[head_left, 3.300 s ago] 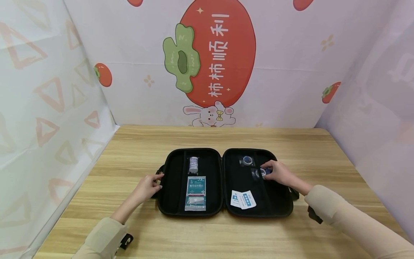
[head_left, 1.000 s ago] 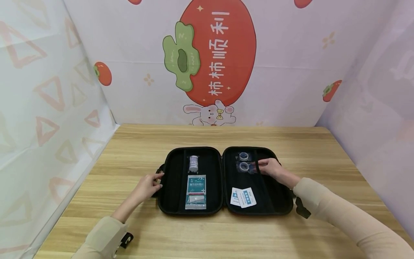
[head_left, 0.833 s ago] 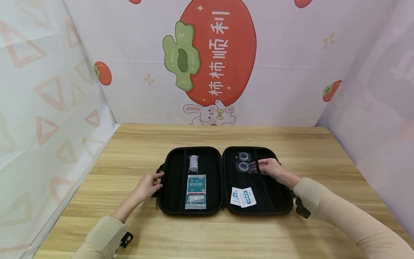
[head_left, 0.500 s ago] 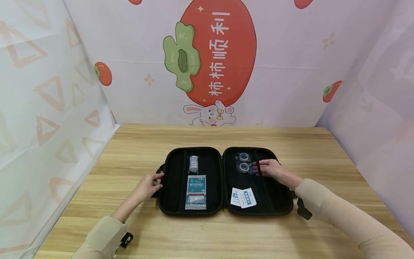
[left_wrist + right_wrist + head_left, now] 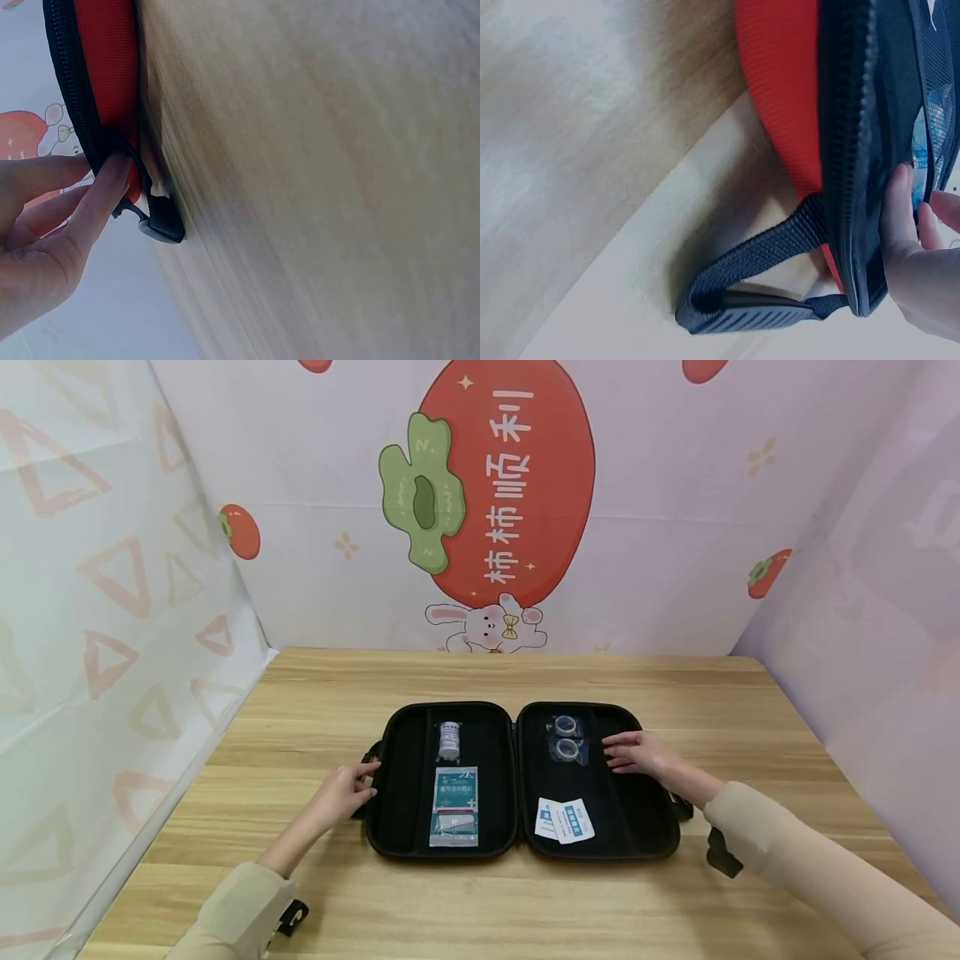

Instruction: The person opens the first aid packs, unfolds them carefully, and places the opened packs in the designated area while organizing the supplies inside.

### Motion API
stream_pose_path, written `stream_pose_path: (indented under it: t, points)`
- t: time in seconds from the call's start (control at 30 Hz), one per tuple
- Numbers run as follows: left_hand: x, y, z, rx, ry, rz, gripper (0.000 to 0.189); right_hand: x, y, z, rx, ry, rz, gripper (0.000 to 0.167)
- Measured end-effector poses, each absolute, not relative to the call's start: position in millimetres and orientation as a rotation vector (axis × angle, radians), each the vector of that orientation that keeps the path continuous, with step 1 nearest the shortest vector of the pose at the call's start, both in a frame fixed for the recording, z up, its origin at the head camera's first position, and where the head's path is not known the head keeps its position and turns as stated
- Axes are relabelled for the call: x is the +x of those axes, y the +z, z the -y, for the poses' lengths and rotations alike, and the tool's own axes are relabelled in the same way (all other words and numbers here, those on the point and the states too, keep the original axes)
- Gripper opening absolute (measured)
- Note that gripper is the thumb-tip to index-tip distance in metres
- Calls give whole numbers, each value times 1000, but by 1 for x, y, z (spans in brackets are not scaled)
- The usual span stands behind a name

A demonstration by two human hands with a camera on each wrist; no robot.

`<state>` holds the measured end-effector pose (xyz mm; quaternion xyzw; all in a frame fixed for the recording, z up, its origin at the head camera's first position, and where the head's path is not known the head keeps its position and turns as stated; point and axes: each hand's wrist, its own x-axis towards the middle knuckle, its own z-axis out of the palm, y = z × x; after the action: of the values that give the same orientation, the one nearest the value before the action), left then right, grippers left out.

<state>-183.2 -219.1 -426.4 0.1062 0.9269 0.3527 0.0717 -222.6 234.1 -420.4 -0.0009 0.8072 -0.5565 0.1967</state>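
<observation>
A black-lined case (image 5: 480,852) with a red outer shell (image 5: 780,90) lies spread flat on the table. My left hand (image 5: 347,789) holds its left rim between thumb and fingers, beside the zipper (image 5: 71,75) and a strap. My right hand (image 5: 645,756) is over the right half, fingers extended and holding nothing, fingertips close to the edge of the mesh pocket (image 5: 611,810). Within that pocket are two tape rolls in clear wrappers, an upper roll (image 5: 566,725) and a lower roll (image 5: 567,750), and two white-and-blue sachets (image 5: 573,822).
In the case's left half are a wrapped white roll (image 5: 449,741) and a green packet (image 5: 454,806). A black carry handle (image 5: 757,311) sticks out at the right side. Wooden tabletop (image 5: 480,910) surrounds the case, with a printed cloth (image 5: 675,527) behind.
My right hand has slid the lower tape roll leftward into the mesh pocket, let go, and drawn back out to the right. My left hand stays at the rim.
</observation>
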Motion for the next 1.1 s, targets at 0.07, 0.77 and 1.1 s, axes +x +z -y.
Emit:
stream_pose_path:
  t: [0.07, 0.77, 1.1]
  points:
    - [-183, -427, 219, 320, 1063, -2788, 40, -220, -418, -235, -31, -1542, -2283, 37]
    - [-186, -429, 220, 314, 1077, -2780, 41, -192, -406, -217, -570, -1139, -2728, 25]
    - [-184, -429, 220, 329, 1077, -2783, 40, -180, -412, -205, -727, -1008, -2682, 35]
